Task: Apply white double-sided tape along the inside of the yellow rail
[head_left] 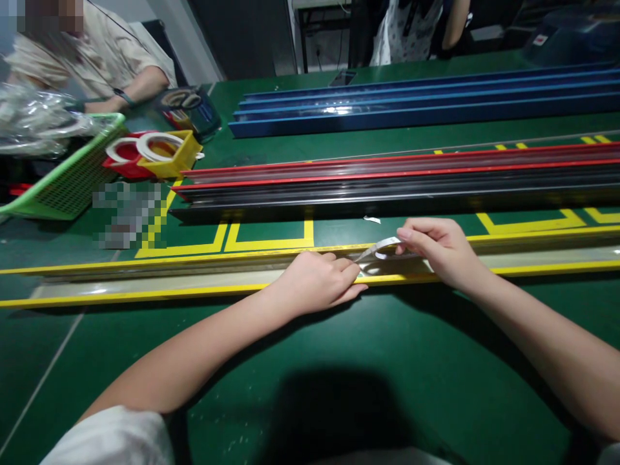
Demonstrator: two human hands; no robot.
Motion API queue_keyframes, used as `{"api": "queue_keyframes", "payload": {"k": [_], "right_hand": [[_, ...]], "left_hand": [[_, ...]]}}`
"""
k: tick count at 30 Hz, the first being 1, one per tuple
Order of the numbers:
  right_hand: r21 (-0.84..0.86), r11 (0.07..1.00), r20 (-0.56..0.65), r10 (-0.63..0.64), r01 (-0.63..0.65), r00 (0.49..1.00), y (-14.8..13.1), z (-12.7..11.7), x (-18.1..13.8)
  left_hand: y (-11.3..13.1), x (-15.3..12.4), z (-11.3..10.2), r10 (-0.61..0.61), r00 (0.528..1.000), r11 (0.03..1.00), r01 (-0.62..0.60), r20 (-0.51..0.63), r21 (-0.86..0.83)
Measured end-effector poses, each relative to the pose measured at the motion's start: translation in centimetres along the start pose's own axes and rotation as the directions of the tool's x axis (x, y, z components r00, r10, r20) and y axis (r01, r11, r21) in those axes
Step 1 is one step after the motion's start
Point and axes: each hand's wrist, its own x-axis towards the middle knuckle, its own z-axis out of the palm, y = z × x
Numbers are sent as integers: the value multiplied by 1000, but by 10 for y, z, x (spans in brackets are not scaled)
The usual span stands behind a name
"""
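Observation:
A long yellow-edged channel rail point(159, 287) lies across the table in front of me, its pale inside facing up. My left hand point(317, 281) rests over the rail near its middle, with fingers inside the channel and the thumb along the near edge. Between thumb and fingertips, my right hand point(433, 248) pinches a thin white strip point(385, 245), held just above the rail. The strip curls in a loop, and its other end runs down to my left fingertips. What lies under those fingertips is hidden.
Beyond lie black rails point(300, 200), red-edged rails point(271, 173) and blue rails point(387, 113). Red and yellow tape holders point(181, 158) with white rolls stand left, beside a green basket point(72, 194) of plastic-wrapped items. Yellow tape marks point(271, 245) the tabletop. Another person sits at the far left.

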Motion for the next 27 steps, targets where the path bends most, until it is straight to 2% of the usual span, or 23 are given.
{"api": "queue_keyframes", "payload": {"k": [27], "right_hand": [[-37, 999, 44, 20, -18, 999, -3, 0, -1]], "left_hand": [[1, 2, -6, -47, 992, 997, 54, 113, -57]]}}
